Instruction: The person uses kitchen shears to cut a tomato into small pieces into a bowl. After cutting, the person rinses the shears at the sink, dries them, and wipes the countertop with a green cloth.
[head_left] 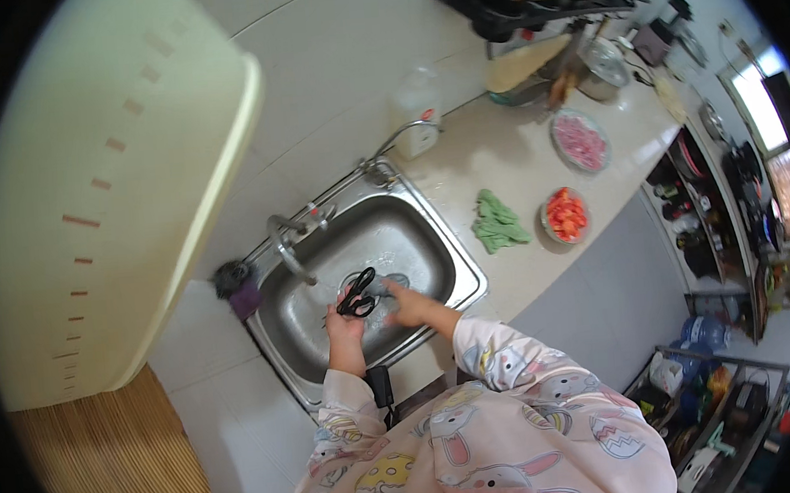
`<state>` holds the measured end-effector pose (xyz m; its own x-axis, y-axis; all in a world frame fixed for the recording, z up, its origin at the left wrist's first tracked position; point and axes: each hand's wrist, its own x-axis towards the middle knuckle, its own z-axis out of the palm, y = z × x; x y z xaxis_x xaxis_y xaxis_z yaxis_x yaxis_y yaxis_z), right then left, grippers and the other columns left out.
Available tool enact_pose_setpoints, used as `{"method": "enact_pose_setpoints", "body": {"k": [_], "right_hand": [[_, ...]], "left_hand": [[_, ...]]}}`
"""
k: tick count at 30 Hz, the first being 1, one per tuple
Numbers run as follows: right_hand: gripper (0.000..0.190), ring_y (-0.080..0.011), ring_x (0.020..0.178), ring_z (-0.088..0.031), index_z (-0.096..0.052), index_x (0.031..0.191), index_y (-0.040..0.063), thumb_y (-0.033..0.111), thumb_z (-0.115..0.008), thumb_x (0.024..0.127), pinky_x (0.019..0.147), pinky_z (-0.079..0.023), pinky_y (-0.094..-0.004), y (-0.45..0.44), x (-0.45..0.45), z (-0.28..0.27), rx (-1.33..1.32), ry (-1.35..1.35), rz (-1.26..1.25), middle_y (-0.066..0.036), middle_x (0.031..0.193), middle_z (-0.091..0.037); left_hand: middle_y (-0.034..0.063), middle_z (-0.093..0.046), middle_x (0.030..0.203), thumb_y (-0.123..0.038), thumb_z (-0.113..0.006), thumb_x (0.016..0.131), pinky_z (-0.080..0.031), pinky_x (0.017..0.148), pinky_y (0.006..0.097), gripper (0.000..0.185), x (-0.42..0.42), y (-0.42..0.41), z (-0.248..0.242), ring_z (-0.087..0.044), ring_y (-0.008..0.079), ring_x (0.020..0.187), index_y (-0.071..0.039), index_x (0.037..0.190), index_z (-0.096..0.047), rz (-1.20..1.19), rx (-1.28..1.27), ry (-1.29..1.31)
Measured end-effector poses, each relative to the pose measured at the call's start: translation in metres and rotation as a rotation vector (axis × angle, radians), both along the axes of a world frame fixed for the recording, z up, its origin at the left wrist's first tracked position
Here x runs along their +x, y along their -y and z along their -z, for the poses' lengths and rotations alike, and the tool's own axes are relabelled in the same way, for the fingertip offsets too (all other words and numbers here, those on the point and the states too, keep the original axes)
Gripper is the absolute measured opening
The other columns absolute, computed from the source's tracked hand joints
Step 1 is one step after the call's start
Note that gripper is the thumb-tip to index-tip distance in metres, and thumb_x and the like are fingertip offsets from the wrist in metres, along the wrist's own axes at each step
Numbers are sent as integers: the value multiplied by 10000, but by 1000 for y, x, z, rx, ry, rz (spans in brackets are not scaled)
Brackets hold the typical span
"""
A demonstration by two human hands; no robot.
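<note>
Over the stainless steel sink (394, 229), my left hand (347, 322) holds a pair of black-handled kitchen scissors (358, 303), handles pointing away from me. Most of the blades are hidden by the hand. My right hand (405, 306) is just to the right of the scissors, fingers spread, apart from them and holding nothing. Beneath the hands lies the drain area, with a greyish object (393, 282) beside it that I cannot make out. The curved faucet (291, 250) reaches over the basin from the left rear.
Right of the sink, a green cloth (498, 222), a bowl of chopped red pieces (566, 215) and a plate of pink chopped food (580, 140) sit on the counter. A translucent jug (417, 118) stands behind. A dark scrubber (233, 277) lies left. A large pale panel (122, 183) looms at left.
</note>
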<state>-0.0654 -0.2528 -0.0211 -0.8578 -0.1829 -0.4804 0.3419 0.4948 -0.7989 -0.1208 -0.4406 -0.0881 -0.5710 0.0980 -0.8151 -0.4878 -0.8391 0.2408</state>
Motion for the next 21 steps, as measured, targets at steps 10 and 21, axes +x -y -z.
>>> {"method": "enact_pose_setpoints", "body": {"k": [10,21], "right_hand": [[509,-198,980,-585,-456,1253,9,246,-641,842,864,-456,-316,21,-25,-11,-627,-269,570,-118,1048,-614],[194,-119,790,-586,-558,930,77,264,-600,899,684,-479,-285,-334,-29,-203,-700,-812,958,-31,831,-625]], "left_hand": [[64,-567,1217,-591,-301,924,-316,1020,457,624,23,-62,-57,-501,255,1155,-91,1237,-506,342,166,-341],[8,-568,1242,-437,-455,919,-248,944,438,355,55,-137,-89,-493,176,1189,-195,1166,-537,451,-146,-65]]}}
